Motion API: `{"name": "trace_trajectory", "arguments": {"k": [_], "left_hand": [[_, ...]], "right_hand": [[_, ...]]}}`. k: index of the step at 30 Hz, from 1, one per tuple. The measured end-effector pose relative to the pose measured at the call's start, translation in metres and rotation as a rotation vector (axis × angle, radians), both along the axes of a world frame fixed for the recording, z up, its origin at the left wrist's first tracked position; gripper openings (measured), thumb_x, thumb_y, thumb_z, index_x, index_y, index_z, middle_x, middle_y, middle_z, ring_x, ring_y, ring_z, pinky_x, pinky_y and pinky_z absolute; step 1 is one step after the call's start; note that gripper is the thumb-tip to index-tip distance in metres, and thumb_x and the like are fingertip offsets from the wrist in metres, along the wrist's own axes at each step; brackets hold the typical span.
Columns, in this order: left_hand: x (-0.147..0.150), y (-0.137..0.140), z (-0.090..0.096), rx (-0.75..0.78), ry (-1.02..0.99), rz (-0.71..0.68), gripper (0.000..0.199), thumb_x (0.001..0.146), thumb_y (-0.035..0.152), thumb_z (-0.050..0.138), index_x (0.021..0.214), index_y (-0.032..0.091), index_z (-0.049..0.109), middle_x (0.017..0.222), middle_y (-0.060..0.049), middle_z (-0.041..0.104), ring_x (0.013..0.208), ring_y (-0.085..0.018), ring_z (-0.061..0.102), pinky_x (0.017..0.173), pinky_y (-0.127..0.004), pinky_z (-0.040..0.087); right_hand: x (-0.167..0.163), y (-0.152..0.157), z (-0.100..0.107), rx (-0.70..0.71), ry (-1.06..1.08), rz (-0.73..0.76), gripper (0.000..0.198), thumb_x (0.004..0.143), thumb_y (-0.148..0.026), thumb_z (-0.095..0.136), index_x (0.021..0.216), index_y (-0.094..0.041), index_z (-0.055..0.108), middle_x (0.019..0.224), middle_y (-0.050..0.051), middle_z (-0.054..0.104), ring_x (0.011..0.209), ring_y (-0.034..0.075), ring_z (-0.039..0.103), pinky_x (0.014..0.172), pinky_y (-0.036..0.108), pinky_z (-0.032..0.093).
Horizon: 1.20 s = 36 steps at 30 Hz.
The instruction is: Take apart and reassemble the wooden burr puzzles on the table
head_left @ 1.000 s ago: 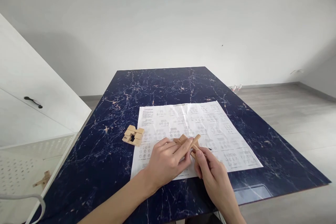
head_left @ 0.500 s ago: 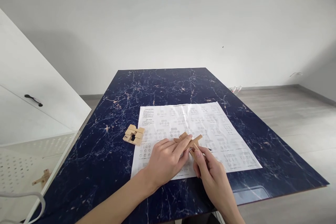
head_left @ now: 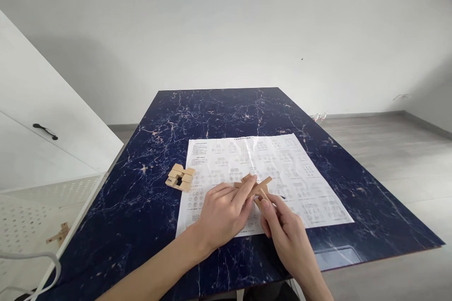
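Several crossed wooden puzzle pieces (head_left: pixel 263 185) are between my hands, above the lower part of a printed sheet (head_left: pixel 226 150). My left hand (head_left: pixel 226 211) has its fingers closed on these pieces, the index finger lying across the top. In my right hand (head_left: pixel 282 218) another wooden puzzle piece (head_left: pixel 261 201) is pinched between thumb and fingers, its end against the crossed pieces. How the pieces fit together is partly hidden by my fingers. To the left, an assembled wooden block puzzle (head_left: pixel 180 178) marked with a 3 overlaps the sheet's left edge.
The sheet lies on a dark blue marbled table (head_left: pixel 212 113). Left of it stands a white cabinet (head_left: pixel 52 103) with a black handle (head_left: pixel 45 131). More wooden pieces (head_left: pixel 60 233) rest on a perforated white surface at the lower left, near a white cable (head_left: pixel 38 256).
The view has shifted slightly. Both hands keep hold of the wooden pieces, with only small finger movements; the piece in my right hand stays against the crossed ones.
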<state>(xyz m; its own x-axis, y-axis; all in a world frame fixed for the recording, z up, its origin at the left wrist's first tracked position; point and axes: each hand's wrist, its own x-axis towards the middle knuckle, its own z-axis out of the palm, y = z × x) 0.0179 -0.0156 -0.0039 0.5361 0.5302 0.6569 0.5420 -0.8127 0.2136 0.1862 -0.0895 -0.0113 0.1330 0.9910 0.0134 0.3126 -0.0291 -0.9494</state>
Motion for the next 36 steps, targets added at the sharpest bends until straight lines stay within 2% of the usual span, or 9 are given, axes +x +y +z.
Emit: {"name": "trace_trajectory", "arguments": {"k": [4,8,15,22,27,31,36], "left_hand": [[-0.0007,-0.0001,-0.0009,-0.012,0.004,0.004,0.055,0.109,0.019,0.054,0.162,0.017,0.042,0.099,-0.004,0.085,0.08,-0.02,0.082,0.08,-0.035,0.066],[-0.0004,-0.0002,-0.0012,-0.025,-0.012,0.0,0.057,0.109,0.02,0.054,0.164,0.015,0.039,0.096,-0.005,0.085,0.076,-0.021,0.082,0.077,-0.036,0.067],[0.0012,-0.0027,-0.0039,-0.042,-0.04,0.009,0.049,0.108,0.02,0.056,0.156,0.012,0.048,0.097,-0.005,0.085,0.08,-0.021,0.083,0.077,-0.039,0.069],[0.0022,-0.0032,-0.0024,-0.032,-0.067,0.011,0.046,0.109,0.02,0.057,0.153,0.013,0.05,0.101,-0.006,0.086,0.078,-0.02,0.083,0.076,-0.038,0.07],[0.0017,-0.0046,-0.0022,-0.083,-0.078,0.017,0.052,0.108,0.022,0.057,0.159,0.016,0.046,0.104,-0.005,0.086,0.08,-0.02,0.083,0.078,-0.038,0.07],[0.0034,-0.006,-0.0035,-0.128,-0.101,0.036,0.055,0.107,0.024,0.059,0.16,0.019,0.046,0.106,-0.004,0.086,0.081,-0.021,0.083,0.073,-0.037,0.07],[0.0049,-0.0056,-0.0054,-0.14,-0.131,0.018,0.055,0.107,0.022,0.06,0.16,0.021,0.047,0.113,-0.004,0.085,0.089,-0.022,0.084,0.081,-0.041,0.07]], "right_hand": [[-0.0004,0.0003,0.0009,0.016,0.001,-0.008,0.048,0.11,-0.06,0.045,0.116,-0.019,0.07,0.053,-0.006,0.052,0.044,0.016,0.05,0.048,0.027,0.038],[-0.0008,-0.0003,0.0008,0.017,0.005,-0.007,0.048,0.109,-0.06,0.046,0.113,-0.019,0.07,0.054,-0.006,0.051,0.045,0.016,0.049,0.048,0.027,0.039],[-0.0011,-0.0012,0.002,0.014,0.003,-0.028,0.047,0.109,-0.059,0.046,0.114,-0.019,0.07,0.054,-0.006,0.051,0.047,0.015,0.049,0.049,0.026,0.039],[-0.0015,-0.0026,0.0012,-0.003,0.01,-0.019,0.045,0.109,-0.06,0.047,0.11,-0.02,0.068,0.056,-0.006,0.051,0.048,0.016,0.049,0.05,0.027,0.039],[-0.0006,-0.0034,0.0007,-0.018,0.01,-0.015,0.044,0.11,-0.059,0.046,0.113,-0.02,0.067,0.057,-0.006,0.051,0.049,0.015,0.049,0.052,0.027,0.039],[0.0003,-0.0017,-0.0014,0.01,0.005,-0.014,0.044,0.109,-0.06,0.048,0.113,-0.02,0.067,0.056,-0.006,0.051,0.047,0.015,0.048,0.049,0.026,0.038],[0.0,-0.0012,-0.0008,0.025,-0.014,-0.015,0.043,0.109,-0.058,0.048,0.108,-0.02,0.068,0.055,-0.005,0.052,0.046,0.015,0.049,0.048,0.026,0.038]]}}
